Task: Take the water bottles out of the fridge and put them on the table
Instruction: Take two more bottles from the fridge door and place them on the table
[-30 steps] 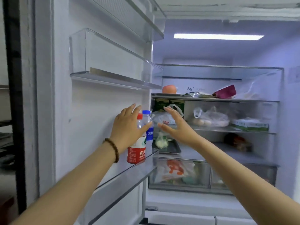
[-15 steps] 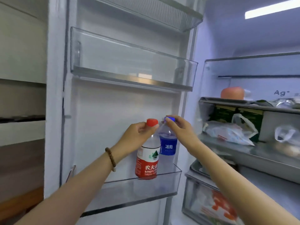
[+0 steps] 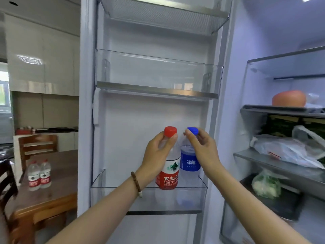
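Two water bottles stand upright in the lower door bin (image 3: 123, 194) of the open fridge. The red-capped, red-labelled bottle (image 3: 169, 173) is on the left, and my left hand (image 3: 156, 155) grips its neck just under the cap. Beside it on the right is the blue-capped, blue-labelled bottle (image 3: 190, 163), its neck held by my right hand (image 3: 202, 148). Their bases are still inside the bin. Two more red-labelled bottles (image 3: 39, 175) stand on the wooden table (image 3: 58, 178) at the far left.
The fridge door (image 3: 151, 120) fills the middle, with a bare bin (image 3: 158, 74) above my hands. Fridge shelves (image 3: 281, 164) at the right hold bagged food and an orange fruit (image 3: 288, 98). Wooden chairs (image 3: 37, 145) stand by the table, dark chair back (image 3: 7, 182) at the left edge.
My view swung left toward the door and closer. Both hands went from reaching open to closing on the bottle necks, left on the red-capped one, right on the blue-capped one.
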Demonstrator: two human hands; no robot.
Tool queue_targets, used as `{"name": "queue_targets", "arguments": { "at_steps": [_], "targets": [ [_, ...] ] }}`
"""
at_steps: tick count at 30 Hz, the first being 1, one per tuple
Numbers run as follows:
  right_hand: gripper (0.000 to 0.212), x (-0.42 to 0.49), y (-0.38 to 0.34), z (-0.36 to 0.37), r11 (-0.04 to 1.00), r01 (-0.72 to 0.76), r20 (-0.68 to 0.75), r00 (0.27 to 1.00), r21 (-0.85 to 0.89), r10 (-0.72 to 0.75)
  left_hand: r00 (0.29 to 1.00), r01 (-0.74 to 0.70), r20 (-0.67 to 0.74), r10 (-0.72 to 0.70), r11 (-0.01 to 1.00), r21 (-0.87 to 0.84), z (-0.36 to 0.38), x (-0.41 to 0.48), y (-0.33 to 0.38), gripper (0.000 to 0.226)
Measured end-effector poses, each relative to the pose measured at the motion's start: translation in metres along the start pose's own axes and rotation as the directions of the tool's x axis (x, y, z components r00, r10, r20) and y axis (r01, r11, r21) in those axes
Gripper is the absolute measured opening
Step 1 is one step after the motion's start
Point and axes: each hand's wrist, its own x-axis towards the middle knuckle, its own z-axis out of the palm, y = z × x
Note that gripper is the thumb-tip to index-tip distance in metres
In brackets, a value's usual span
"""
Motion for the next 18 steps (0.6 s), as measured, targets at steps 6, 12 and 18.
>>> {"name": "queue_targets", "arguments": {
  "at_steps": [6,12,18],
  "targets": [
    [0.013,0.002,-0.031,0.009,0.987,0.15,-0.018,0.989,0.052,-0.15,0.982,-0.174,-0.075,0.172,0.985,-0.014,-0.02,0.009,0.047,0.023],
    [0.017,-0.006,-0.094,0.039,0.935,0.339,-0.087,0.939,0.105,-0.331,0.944,-0.299,-0.164,0.287,0.953,-0.053,-0.069,0.008,0.099,0.028],
    [0.023,-0.035,-0.159,0.106,0.885,0.446,-0.108,0.895,0.137,-0.434,0.937,-0.309,-0.192,0.292,0.949,-0.067,-0.154,-0.011,0.13,0.024]
  ]
}}
